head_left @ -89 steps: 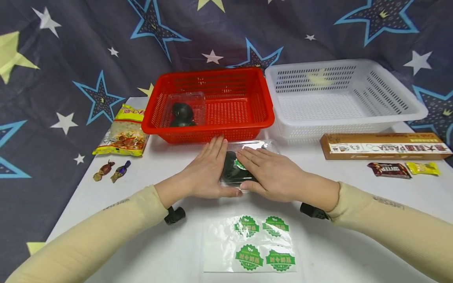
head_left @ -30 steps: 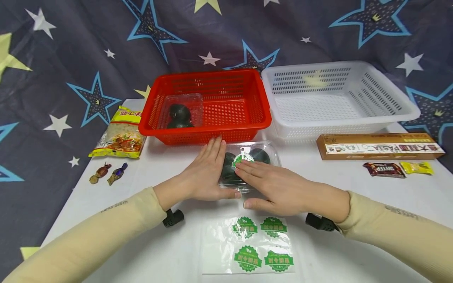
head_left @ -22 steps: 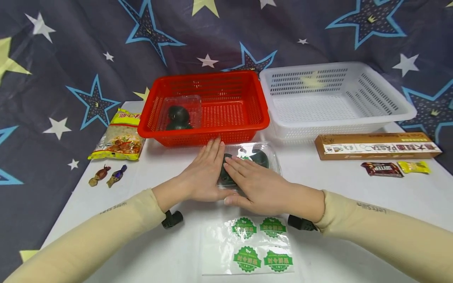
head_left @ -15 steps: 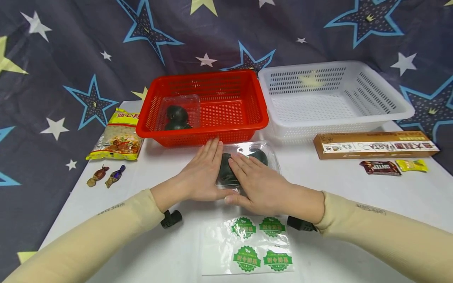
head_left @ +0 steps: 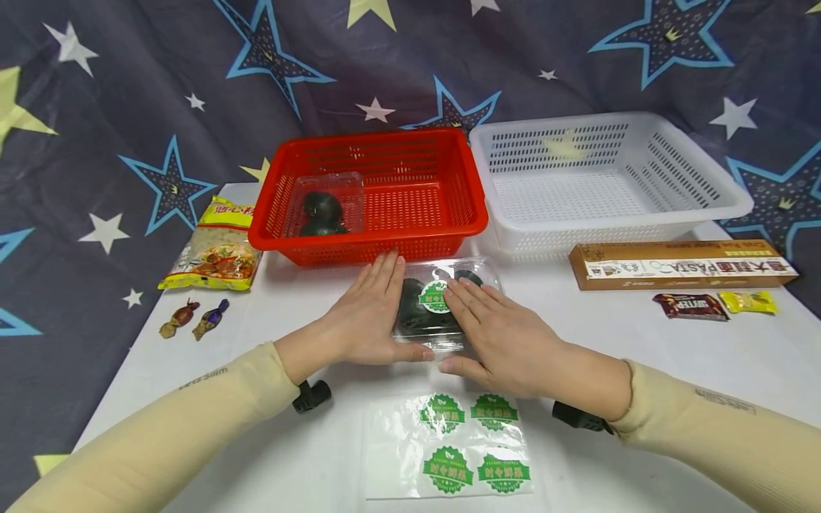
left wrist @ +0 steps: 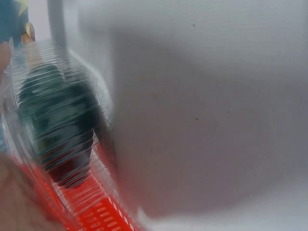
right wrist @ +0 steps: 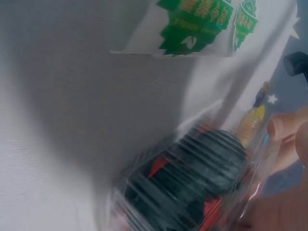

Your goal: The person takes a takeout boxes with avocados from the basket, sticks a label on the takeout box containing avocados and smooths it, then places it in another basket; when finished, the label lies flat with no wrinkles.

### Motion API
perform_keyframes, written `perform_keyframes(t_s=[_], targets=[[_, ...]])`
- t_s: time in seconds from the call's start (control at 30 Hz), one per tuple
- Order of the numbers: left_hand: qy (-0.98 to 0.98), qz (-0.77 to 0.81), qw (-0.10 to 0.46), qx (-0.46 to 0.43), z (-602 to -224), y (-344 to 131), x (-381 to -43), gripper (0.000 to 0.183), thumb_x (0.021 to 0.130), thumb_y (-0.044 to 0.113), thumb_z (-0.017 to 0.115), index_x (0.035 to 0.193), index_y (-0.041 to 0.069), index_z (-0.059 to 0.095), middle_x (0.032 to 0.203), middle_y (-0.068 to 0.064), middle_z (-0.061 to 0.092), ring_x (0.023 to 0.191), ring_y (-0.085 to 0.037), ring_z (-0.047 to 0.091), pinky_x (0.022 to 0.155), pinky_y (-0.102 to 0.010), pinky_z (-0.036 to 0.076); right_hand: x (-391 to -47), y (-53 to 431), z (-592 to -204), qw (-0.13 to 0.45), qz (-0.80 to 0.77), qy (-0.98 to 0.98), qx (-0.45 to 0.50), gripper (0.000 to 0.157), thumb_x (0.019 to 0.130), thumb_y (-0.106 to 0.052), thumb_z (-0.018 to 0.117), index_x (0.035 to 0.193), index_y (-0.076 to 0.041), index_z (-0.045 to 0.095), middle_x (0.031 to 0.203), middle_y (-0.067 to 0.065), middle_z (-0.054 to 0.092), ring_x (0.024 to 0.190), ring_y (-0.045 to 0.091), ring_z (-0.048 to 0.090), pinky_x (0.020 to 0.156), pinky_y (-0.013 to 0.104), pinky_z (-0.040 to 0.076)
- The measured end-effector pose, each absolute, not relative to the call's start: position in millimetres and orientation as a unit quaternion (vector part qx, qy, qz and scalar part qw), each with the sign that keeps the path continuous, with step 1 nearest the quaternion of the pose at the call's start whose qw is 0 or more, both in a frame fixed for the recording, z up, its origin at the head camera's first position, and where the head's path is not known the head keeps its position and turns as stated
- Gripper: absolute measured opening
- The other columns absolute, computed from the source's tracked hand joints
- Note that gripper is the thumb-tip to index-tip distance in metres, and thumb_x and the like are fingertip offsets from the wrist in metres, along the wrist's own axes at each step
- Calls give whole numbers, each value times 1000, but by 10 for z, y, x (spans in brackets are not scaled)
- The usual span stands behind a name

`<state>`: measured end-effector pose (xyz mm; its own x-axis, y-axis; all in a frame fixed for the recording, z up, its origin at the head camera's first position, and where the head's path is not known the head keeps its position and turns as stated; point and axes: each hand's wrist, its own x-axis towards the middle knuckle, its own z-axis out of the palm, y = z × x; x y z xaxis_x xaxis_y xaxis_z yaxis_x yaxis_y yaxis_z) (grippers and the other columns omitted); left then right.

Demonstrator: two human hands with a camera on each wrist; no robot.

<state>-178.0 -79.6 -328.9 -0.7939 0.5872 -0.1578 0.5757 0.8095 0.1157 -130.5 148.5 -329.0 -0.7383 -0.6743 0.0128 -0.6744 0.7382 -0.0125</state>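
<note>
A clear plastic clamshell box (head_left: 449, 343) lies on the table in front of the red basket, with dark green, rounded, avocado-like things (head_left: 410, 313) inside. On its lid is a round green-and-white sticker (head_left: 435, 296), right at the fingertips of my right hand (head_left: 507, 335). That hand lies flat over the lid's right part, fingers straight. My left hand (head_left: 362, 313) rests along the box's left side with its fingers extended towards the basket. In the left wrist view the ribbed side of the box (left wrist: 57, 110) shows the dark things through it.
A sheet of green stickers (head_left: 449, 449) lies nearest me. Behind stand a red basket (head_left: 385, 242) holding another clear box (head_left: 349, 189), and a white basket (head_left: 596, 224). Left are a yellow food bag (head_left: 214, 249) and two candies (head_left: 210, 318); right, a pasta box (head_left: 683, 267) and two wrapped bars (head_left: 690, 306).
My right hand has slid over the lid, first left across the sticker and then back right, so the sticker shows again. The left hand has stayed at the box's side.
</note>
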Motion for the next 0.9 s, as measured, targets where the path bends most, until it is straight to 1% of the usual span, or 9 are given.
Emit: perform_keyframes(t_s=[0.2, 0.37, 0.47, 0.53, 0.63, 0.7, 0.73, 0.8, 0.9], targets=[[947, 34, 96, 305, -3288, -789, -1772, 128, 71, 84, 47, 150, -4, 0, 157, -21, -5, 144, -34, -3, 116, -44, 4, -1267, 1576, -3284, 20, 7, -931, 363, 90, 93, -67, 32, 145, 7, 32, 152, 21, 28, 142, 34, 22, 113, 47, 22], [948, 46, 89, 301, -3283, -798, -1750, 127, 71, 83, 50, 150, -4, 2, 158, -21, -3, 145, -34, -2, 116, -43, 5, -1215, 1644, -3285, 28, 33, -936, 348, 85, 95, -61, 37, 144, 8, 32, 150, 23, 30, 141, 35, 24, 112, 47, 25], [952, 55, 79, 292, -3280, -808, -1696, 127, 71, 82, 51, 150, -5, 4, 158, -22, 1, 145, -34, 0, 116, -43, 7, -1202, 1696, -3299, 28, 68, -938, 340, 78, 97, -54, 42, 144, 8, 32, 151, 22, 28, 141, 34, 23, 111, 47, 26], [954, 68, 82, 279, -3258, -818, -1638, 127, 71, 82, 51, 150, -5, 6, 157, -22, 2, 145, -34, 0, 116, -44, 8, -1234, 1724, -3317, 35, 94, -934, 343, 71, 98, -47, 46, 144, 6, 34, 152, 20, 29, 141, 33, 25, 110, 47, 28], [957, 82, 102, 259, -3186, -837, -1554, 124, 73, 82, 48, 149, -7, 7, 157, -22, 2, 145, -35, -2, 116, -47, 9, -1333, 1753, -3335, 55, 133, -926, 350, 61, 97, -38, 53, 141, 3, 41, 149, 17, 35, 139, 31, 31, 107, 47, 33], [956, 96, 116, 252, -3127, -854, -1523, 119, 77, 79, 47, 149, -7, 8, 157, -22, 3, 145, -35, -1, 115, -48, 11, -1415, 1775, -3340, 66, 150, -918, 360, 58, 95, -35, 57, 139, 2, 46, 146, 16, 41, 137, 30, 35, 105, 47, 36], [955, 103, 113, 254, -3107, -864, -1525, 117, 78, 77, 48, 149, -7, 9, 157, -21, 6, 145, -35, 2, 115, -48, 13, -1453, 1788, -3340, 69, 157, -915, 365, 56, 94, -33, 59, 137, 1, 49, 145, 16, 42, 136, 30, 37, 103, 48, 38], [951, 130, 103, 263, -3078, -892, -1554, 111, 80, 71, 54, 150, -5, 13, 157, -20, 14, 144, -33, 12, 114, -47, 18, -1524, 1820, -3343, 70, 165, -909, 377, 56, 92, -33, 62, 135, 1, 52, 143, 15, 45, 134, 30, 39, 102, 47, 40], [939, 174, 96, 281, -3093, -953, -1647, 106, 79, 63, 64, 151, 1, 18, 154, -15, 24, 140, -29, 26, 111, -46, 26, -1609, 1860, -3350, 64, 174, -898, 399, 55, 91, -34, 64, 133, 0, 54, 142, 15, 47, 133, 29, 41, 100, 47, 42]])
